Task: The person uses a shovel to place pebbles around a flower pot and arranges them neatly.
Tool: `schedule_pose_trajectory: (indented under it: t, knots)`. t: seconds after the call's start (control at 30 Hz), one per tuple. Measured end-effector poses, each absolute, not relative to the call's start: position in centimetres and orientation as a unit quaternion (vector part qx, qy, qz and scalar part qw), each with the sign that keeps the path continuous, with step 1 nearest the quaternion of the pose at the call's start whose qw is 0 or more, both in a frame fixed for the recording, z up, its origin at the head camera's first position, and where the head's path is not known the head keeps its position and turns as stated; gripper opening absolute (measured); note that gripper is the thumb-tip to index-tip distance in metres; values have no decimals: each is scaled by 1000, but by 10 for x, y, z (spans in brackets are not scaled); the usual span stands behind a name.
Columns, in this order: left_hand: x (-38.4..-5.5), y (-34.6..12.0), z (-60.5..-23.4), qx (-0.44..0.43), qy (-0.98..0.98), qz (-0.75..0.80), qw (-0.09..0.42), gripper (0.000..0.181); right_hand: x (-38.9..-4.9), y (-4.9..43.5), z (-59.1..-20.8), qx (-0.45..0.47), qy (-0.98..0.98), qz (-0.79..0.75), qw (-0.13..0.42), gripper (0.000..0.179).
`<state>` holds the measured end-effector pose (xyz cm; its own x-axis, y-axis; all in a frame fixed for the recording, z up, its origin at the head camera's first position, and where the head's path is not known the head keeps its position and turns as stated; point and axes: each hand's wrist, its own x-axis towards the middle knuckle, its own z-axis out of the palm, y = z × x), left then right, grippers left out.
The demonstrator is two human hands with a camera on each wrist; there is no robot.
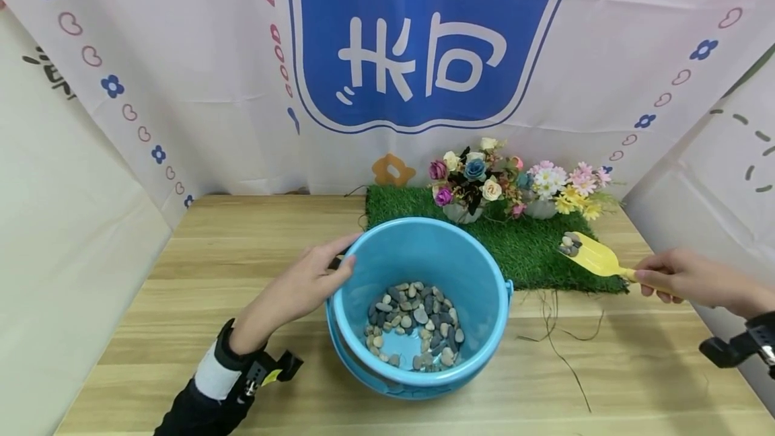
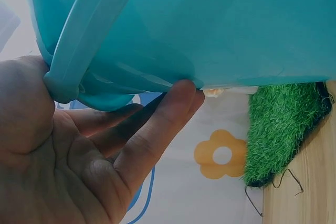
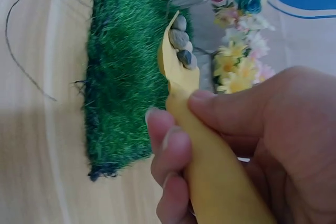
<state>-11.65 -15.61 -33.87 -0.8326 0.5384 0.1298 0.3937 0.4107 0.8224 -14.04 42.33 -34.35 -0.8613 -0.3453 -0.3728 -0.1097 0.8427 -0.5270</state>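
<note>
A blue bucket stands on the table with grey and tan pebbles on its bottom. My left hand holds its left rim, thumb at the lip and fingers along the outer wall; in the left wrist view those fingers lie against the wall near the handle. Out to the right, my right hand grips a yellow scoop by its handle, thumb along the top. Several pebbles lie in the scoop's blade, which is over the right part of the artificial grass mat.
Two pots of artificial flowers stand at the back of the mat. Loose dark strands lie on the wooden table right of the bucket. A printed cloth hangs behind.
</note>
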Motion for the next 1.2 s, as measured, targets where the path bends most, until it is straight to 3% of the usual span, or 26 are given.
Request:
schedule_pose_trajectory:
  t: [0.3, 0.63, 1.2]
  knots:
    - [-117, -156, -340, 274, 837, 467, 83, 44, -143, 426, -361, -90, 932, -267, 228, 32]
    - [-117, -156, -339, 276, 834, 471, 84, 44, -148, 428, -368, -116, 927, -280, 220, 31]
    - [-117, -156, -340, 279, 835, 468, 82, 44, -156, 415, -367, -103, 931, -260, 235, 36]
